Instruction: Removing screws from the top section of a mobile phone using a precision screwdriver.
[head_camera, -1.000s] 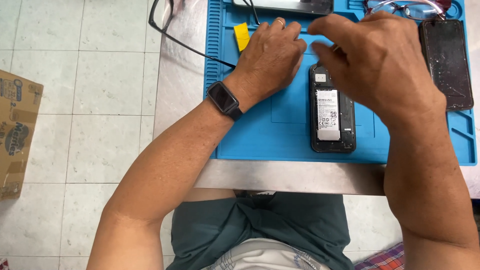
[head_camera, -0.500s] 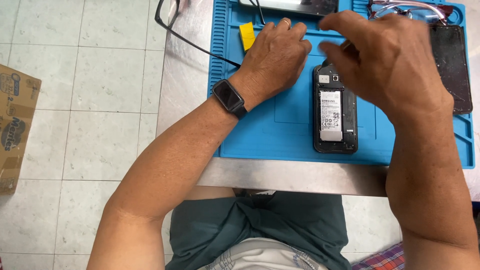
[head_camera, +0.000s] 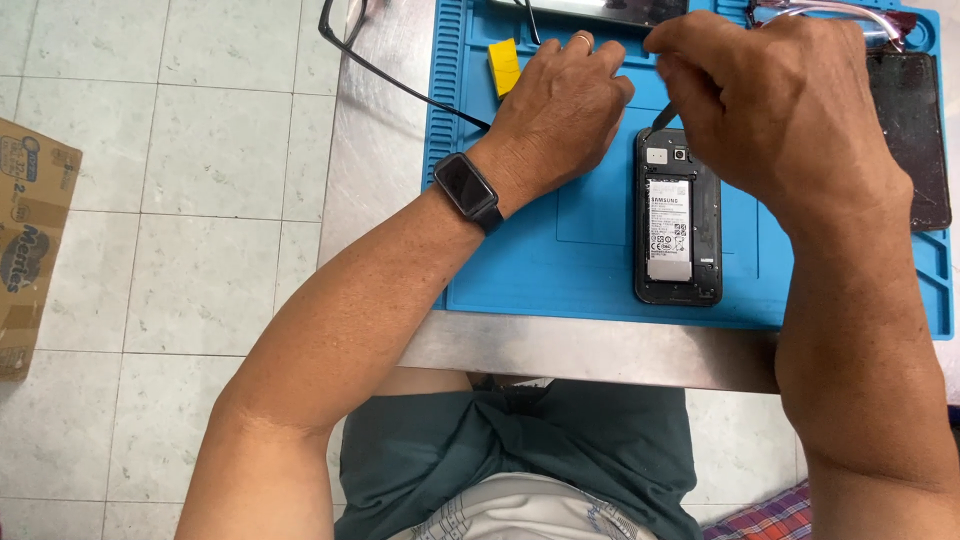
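While the opened phone (head_camera: 679, 216) lies face down on the blue work mat (head_camera: 590, 250), its back cover removed and its battery exposed, both hands work at its upper end. The right hand (head_camera: 775, 105) is closed in a pinch on a thin dark tool (head_camera: 664, 117), whose tip meets the top edge of the phone beside the camera. The left hand (head_camera: 560, 100), with a ring on one finger and a black smartwatch (head_camera: 466, 189) at the wrist, rests knuckles-up on the mat just left of the phone; its fingers are curled together, and whether they grip anything cannot be told. A small yellow pick (head_camera: 504, 66) lies on the mat near the left hand. A dark phone panel (head_camera: 908, 125) rests at the mat's right side. The mat covers a metal table (head_camera: 560, 350), and a cardboard box (head_camera: 30, 240) stands on the tiled floor.
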